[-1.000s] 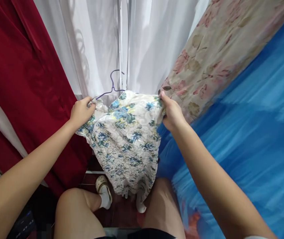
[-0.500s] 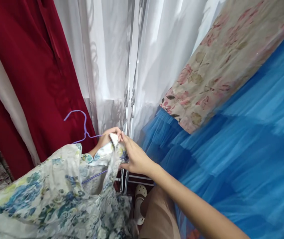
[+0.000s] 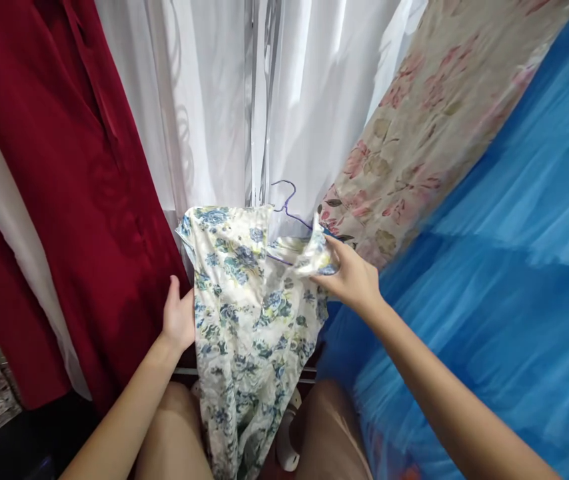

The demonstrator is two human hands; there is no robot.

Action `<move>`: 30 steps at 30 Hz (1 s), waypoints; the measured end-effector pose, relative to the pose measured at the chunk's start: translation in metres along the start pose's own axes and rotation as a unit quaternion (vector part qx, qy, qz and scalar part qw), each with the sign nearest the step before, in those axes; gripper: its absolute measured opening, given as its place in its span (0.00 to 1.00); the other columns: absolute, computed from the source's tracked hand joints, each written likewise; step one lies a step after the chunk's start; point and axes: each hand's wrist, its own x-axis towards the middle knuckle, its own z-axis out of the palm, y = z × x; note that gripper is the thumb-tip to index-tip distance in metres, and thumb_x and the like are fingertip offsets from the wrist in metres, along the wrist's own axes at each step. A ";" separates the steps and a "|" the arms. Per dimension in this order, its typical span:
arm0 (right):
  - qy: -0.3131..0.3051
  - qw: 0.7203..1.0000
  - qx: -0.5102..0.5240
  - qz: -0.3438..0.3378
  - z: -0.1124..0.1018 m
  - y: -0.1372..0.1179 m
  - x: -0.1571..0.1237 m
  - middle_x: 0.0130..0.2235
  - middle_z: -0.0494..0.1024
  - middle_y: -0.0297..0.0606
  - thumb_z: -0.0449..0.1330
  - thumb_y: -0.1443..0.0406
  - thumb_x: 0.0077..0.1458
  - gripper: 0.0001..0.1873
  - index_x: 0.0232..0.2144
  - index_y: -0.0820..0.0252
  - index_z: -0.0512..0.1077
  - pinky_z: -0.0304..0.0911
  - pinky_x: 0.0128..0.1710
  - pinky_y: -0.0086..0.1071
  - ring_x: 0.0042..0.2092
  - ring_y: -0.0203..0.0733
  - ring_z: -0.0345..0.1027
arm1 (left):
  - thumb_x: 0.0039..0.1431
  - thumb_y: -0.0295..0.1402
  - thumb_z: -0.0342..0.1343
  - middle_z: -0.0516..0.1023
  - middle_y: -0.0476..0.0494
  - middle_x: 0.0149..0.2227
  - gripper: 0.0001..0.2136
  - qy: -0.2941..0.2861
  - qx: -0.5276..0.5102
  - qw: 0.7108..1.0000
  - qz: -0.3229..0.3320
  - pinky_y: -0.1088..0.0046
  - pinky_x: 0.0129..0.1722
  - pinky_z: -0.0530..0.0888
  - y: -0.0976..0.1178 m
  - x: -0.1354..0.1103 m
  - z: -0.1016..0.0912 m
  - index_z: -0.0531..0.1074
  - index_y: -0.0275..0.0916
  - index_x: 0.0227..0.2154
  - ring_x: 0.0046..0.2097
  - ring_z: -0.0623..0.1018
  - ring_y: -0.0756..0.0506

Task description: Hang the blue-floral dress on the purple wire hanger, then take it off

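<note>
A white dress (image 3: 244, 300) with blue and yellow-green flowers hangs upright in front of me, on a thin purple hanger (image 3: 287, 203). The hanger's hook points up, and its right arm slants down toward the shoulder of the dress. My right hand (image 3: 354, 273) grips that shoulder between thumb and fingers, with the cloth bunched up there. At the dress's left side is my left hand (image 3: 179, 317), its thumb raised and apart. The other fingers of that hand are hidden behind the cloth.
Dark red cloth (image 3: 64, 167) hangs at left, beside white curtains (image 3: 209, 100) and a metal pole (image 3: 259, 100). On the right are a beige garment with pink flowers (image 3: 414, 133) and layered blue tulle (image 3: 504, 300). My legs and a light shoe (image 3: 287, 440) are below.
The dress and hanger have swung from the lower left to upright in the middle. My left hand has left the collar area for the dress's left side; my right hand has moved right, holding the shoulder.
</note>
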 end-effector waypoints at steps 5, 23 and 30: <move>-0.044 0.996 0.014 -0.080 -0.015 -0.004 0.027 0.54 0.78 0.43 0.68 0.59 0.40 0.42 0.60 0.55 0.65 0.68 0.40 0.40 0.46 0.58 0.76 | 0.46 0.38 0.70 0.82 0.38 0.44 0.25 0.142 0.039 0.988 -0.046 0.61 0.54 0.72 -0.033 -0.026 -0.015 0.74 0.36 0.48 0.52 0.78 0.35; -0.221 0.781 0.547 0.206 0.095 -0.098 -0.145 0.24 0.74 0.34 0.55 0.50 0.63 0.20 0.28 0.57 0.67 0.58 0.31 0.32 0.27 0.38 0.64 | 0.50 0.33 0.62 0.80 0.38 0.44 0.22 0.349 0.053 0.931 -0.088 0.58 0.52 0.72 -0.109 -0.078 0.021 0.70 0.40 0.49 0.51 0.78 0.35; -0.179 0.737 0.583 0.290 0.080 -0.107 -0.161 0.16 0.65 0.28 0.57 0.53 0.60 0.21 0.20 0.56 0.61 0.49 0.25 0.30 0.20 0.33 0.52 | 0.54 0.33 0.61 0.70 0.38 0.57 0.25 0.409 0.272 0.850 0.189 0.57 0.58 0.67 -0.108 -0.098 0.017 0.65 0.43 0.55 0.58 0.71 0.37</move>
